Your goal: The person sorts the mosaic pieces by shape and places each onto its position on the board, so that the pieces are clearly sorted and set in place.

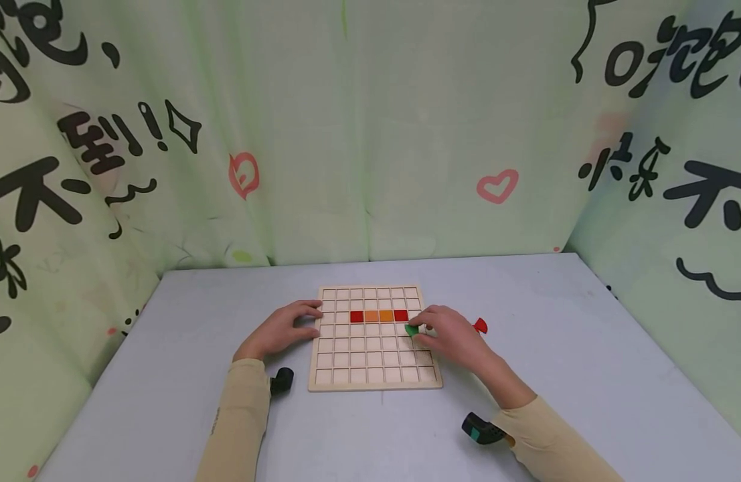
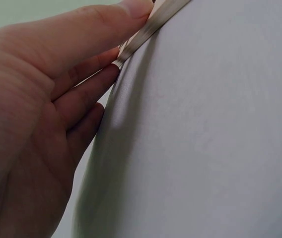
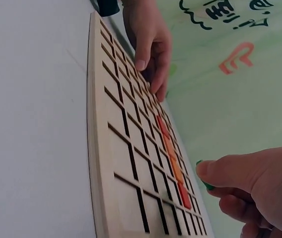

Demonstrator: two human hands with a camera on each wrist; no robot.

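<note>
A wooden grid board [image 1: 358,361] lies flat on the table. In one of its upper rows sit a red tile [image 1: 357,316], two orange tiles [image 1: 379,316] side by side and another red tile [image 1: 401,315]. My right hand [image 1: 454,335] pinches a small green tile [image 1: 412,330] between thumb and forefinger, just over the board's right part and below the red tile. At the board's left edge, my left hand [image 1: 282,329] rests its thumb and fingertips, fingers extended. The left wrist view shows that thumb [image 2: 96,27] on the wooden rim.
Beside the back of the right hand shows a small red piece [image 1: 480,325]. Both forearms carry black wrist cameras [image 1: 483,428] close to the white table [image 1: 370,435]. A pale green curtain [image 1: 370,134] with black lettering encloses the table's back and sides.
</note>
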